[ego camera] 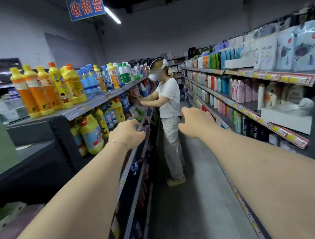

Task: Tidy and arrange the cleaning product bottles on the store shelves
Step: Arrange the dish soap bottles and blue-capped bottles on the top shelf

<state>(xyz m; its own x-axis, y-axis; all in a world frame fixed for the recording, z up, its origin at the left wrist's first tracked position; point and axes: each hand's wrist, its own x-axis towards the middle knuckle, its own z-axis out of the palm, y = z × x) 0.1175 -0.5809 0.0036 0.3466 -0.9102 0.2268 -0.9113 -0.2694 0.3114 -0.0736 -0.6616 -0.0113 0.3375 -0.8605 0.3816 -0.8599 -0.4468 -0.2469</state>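
The left grip point(128, 135) is held out ahead with its fingers loosely curled and nothing clasped in them; a thin bracelet point(119, 142) is worn at its wrist. It is seen against the front edge of the left shelving point(92, 103), though contact cannot be told. The right grip point(196, 124) is stretched forward too, its fingers relaxed and slightly bent, with nothing held. It is seen near the front edge of the right shelving point(245, 108). On the top left shelf, orange-and-yellow bottles point(33, 91) are stood upright at the near end, with blue bottles point(90, 81) lined up farther along. Yellow jugs point(91, 134) with red caps are packed at the near end of the shelf below. Farther down the aisle floor point(199, 192), a person in white point(168, 98) is seen reaching into the left shelving. A blue sign point(85, 6) is hung overhead.
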